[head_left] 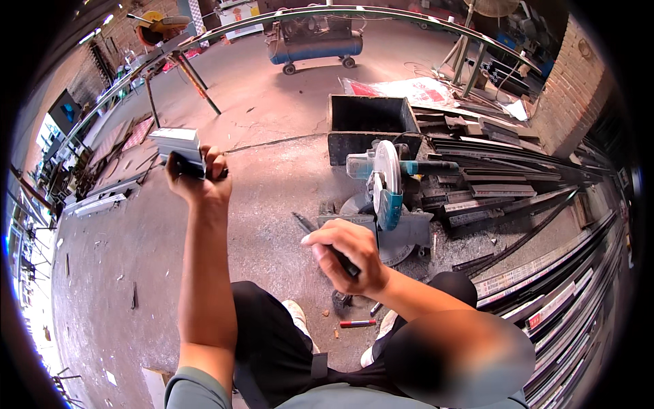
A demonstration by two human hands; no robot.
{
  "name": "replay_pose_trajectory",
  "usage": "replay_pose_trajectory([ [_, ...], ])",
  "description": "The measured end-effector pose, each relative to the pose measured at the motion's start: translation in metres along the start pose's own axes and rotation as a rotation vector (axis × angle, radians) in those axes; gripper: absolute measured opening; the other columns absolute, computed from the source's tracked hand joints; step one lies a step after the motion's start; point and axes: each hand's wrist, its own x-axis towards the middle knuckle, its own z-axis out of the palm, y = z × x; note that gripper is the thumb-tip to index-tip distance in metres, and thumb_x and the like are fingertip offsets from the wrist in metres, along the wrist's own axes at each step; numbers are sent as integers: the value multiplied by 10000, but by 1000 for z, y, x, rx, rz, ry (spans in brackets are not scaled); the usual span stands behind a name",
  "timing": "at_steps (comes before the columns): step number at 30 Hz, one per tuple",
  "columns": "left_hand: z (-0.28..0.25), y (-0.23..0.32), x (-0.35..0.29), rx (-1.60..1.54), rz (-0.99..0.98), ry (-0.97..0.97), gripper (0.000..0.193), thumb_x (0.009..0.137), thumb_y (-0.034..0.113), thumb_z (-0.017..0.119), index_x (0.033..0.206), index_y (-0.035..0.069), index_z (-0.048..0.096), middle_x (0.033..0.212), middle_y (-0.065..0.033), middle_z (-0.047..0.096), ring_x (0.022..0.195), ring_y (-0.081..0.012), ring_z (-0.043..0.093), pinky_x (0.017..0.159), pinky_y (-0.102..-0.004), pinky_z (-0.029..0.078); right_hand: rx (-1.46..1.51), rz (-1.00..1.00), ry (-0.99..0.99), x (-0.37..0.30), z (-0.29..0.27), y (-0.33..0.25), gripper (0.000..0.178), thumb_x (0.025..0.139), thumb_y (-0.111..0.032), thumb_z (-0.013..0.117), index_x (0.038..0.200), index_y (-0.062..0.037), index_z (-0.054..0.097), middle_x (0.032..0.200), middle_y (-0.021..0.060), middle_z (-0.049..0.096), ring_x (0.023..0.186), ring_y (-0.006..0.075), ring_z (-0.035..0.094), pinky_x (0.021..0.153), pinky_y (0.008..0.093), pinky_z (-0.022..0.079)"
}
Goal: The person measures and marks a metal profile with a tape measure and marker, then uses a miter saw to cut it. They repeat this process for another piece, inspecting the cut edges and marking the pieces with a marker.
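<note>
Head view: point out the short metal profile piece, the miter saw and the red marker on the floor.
Metal profile piece (178,141): head view, on its pale top face above the left hand.
Miter saw (387,178): head view, on the round blade guard.
Red marker (357,324): head view, mid-barrel.

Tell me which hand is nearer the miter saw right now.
Right. The right hand, gripping a dark marker, sits just left of the miter saw. The left hand holds a short profile piece farther left.
</note>
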Motion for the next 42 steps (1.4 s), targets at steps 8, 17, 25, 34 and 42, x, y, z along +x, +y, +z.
replay_pose_trajectory([
  [8,-5,-45,-27,897,72,-376,311,1020,240,710,1232,25,634,938,15,678,789,-44,589,689,-232,459,-478,119,-81,-6,-49,33,392,790,2,759,1173,-64,711,928,133,754,831,292,757,741,374,589],
  [17,-39,-53,-16,1561,210,-727,452,858,138,831,1232,3,617,954,-11,639,864,-80,553,767,-231,472,-571,-208,-135,2,-31,13,245,830,-88,704,1066,-25,714,774,38,638,707,211,663,678,352,538],
  [25,-59,-40,-2,1665,49,-771,409,846,131,755,1211,8,617,981,-45,666,887,-107,594,799,-250,497,-558,-236,-127,6,-3,13,130,843,-143,650,926,-48,680,781,51,622,745,216,650,697,345,517],
  [34,-49,-57,-42,1532,-272,-932,553,704,130,893,1168,18,614,969,-52,690,933,-118,635,824,-317,534,-254,-61,14,16,-38,18,349,817,-113,833,1149,-46,749,992,130,761,906,308,750,788,412,594],
  [42,4,-73,-98,1848,262,-1239,609,628,219,882,1167,66,643,997,-144,733,927,-364,730,820,-435,592,140,366,79,0,-95,8,167,907,23,704,1066,39,655,993,135,720,854,119,683,750,265,556],
])
